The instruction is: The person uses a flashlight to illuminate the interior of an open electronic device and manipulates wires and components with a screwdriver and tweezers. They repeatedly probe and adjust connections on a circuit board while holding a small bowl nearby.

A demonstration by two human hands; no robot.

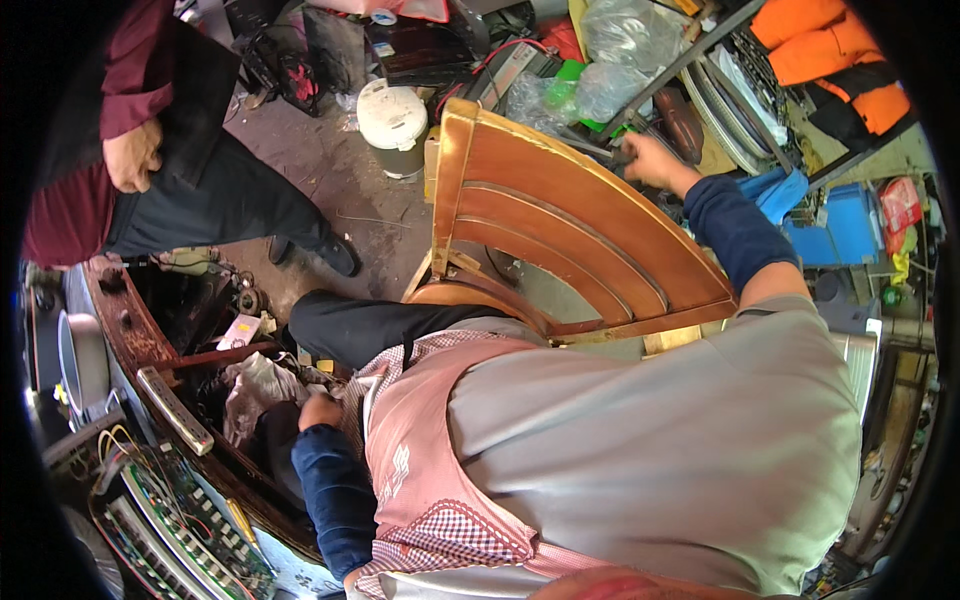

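Observation:
My right hand (651,161) reaches out at the upper right, its fingers closed around a small dark object (621,156) beside a metal rack's bar. The object's kind is unclear. Below this arm stands a wooden chair (562,217) with a curved, slatted back. At lower left, my left hand (321,412) is low beside my checked apron (435,525), near a crumpled grey cloth or bag (259,390); its fingers are partly hidden and I cannot tell whether they hold anything. A screwdriver (240,521) with a yellow handle lies near an open circuit board (176,517).
Another person (225,187) stands at the upper left, one hand hanging down. A white-lidded bucket (391,120) stands on the floor. A power strip (175,409) lies on the curved wooden edge at left. Plastic bags (630,37), a wheel rim (720,120) and orange cloth (817,37) crowd the upper right.

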